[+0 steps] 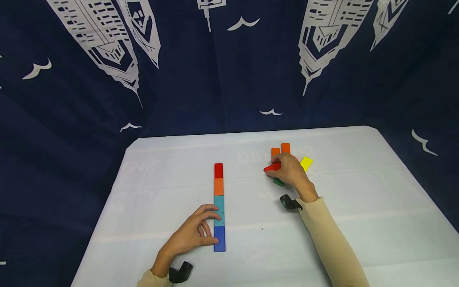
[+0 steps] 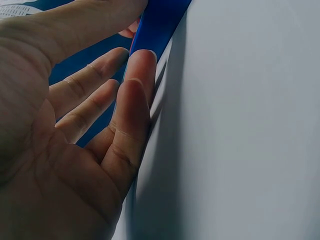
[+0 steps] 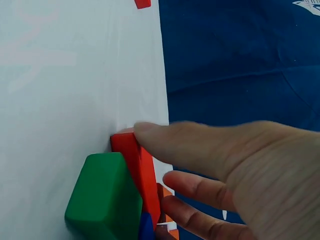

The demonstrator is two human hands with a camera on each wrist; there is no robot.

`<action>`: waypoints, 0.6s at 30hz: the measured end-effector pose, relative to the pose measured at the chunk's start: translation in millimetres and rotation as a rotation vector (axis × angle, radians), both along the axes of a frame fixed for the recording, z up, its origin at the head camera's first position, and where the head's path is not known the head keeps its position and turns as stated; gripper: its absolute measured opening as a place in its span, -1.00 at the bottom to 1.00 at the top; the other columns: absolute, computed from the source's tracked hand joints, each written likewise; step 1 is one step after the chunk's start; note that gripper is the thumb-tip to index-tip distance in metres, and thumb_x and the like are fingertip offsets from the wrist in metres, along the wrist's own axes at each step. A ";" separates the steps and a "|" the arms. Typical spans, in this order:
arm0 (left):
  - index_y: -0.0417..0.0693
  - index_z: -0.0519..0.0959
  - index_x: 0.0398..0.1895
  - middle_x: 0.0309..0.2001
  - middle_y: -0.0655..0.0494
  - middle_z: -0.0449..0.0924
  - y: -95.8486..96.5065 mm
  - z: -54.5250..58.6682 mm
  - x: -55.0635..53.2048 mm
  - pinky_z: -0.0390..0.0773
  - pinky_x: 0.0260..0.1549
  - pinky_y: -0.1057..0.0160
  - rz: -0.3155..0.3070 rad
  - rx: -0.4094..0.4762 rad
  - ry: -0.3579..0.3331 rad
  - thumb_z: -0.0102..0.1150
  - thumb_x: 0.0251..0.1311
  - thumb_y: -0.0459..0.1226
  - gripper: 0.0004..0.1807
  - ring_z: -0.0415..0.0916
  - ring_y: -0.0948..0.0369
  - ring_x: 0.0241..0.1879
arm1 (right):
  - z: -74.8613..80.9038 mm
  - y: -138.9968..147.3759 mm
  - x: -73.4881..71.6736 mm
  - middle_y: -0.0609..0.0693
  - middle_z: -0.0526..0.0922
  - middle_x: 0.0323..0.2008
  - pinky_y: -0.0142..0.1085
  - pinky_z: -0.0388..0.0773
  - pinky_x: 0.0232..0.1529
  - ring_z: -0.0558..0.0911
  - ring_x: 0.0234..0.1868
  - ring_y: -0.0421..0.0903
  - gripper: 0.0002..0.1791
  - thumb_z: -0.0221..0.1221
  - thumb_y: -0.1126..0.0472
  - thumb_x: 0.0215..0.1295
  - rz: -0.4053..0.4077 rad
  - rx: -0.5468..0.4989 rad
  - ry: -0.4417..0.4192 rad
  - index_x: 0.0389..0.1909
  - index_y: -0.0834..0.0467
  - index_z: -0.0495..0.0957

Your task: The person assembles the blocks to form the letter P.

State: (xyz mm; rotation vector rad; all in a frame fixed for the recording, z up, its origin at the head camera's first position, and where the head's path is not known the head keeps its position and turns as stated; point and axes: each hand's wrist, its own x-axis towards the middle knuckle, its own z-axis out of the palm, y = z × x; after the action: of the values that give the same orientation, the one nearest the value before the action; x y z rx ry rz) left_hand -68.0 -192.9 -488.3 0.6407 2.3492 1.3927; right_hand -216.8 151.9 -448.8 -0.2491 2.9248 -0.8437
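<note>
Right hand (image 1: 292, 171) pinches red rectangular block (image 1: 272, 167) toward back edge of white-covered table (image 1: 161, 179). Left hand (image 1: 191, 233), loosely spread, touches row of blue, teal, orange, red rectangular blocks (image 1: 221, 204).

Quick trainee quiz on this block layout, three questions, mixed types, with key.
1. Multiple choice: in the head view, which colour ends the straight multicoloured block row nearest the wearer? A) orange B) blue C) red
2. True or false: the yellow straight-edged block lies apart from that row.
3. Fill in: the bare right hand touches a ___ rectangular block.

Key:
1. B, the blue rectangular block.
2. True.
3. Red: the red rectangular block.
</note>
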 end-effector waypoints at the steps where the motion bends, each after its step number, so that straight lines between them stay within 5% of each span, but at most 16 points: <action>1: 0.01 0.57 0.14 0.42 0.05 0.26 0.2 0.3 0.0 0.62 -0.38 0.33 0.000 0.001 0.000 0.54 0.03 -0.16 -0.43 0.59 0.36 -0.37 | -0.3 0.3 -0.1 0.24 0.63 -0.02 -0.01 0.50 0.04 0.52 -0.04 0.13 -0.48 0.43 0.07 0.15 -0.004 0.007 -0.003 0.03 0.32 0.59; 18: -0.03 0.56 0.15 0.42 0.01 0.26 -0.5 3.0 1.5 0.62 -0.39 0.33 -0.003 0.017 -0.005 0.53 0.04 -0.18 -0.43 0.60 0.35 -0.37 | -6.2 -7.3 -1.4 0.23 0.52 0.06 0.00 0.47 0.15 0.47 0.04 0.09 -0.35 0.47 0.18 0.04 0.035 -0.023 0.011 0.16 0.28 0.50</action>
State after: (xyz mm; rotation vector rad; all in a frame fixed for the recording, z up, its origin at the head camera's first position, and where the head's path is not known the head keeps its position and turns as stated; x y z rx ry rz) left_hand -66.6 -193.4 -485.3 0.6438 2.3341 1.4127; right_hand -218.1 144.6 -455.1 -0.3069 2.9134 -0.8744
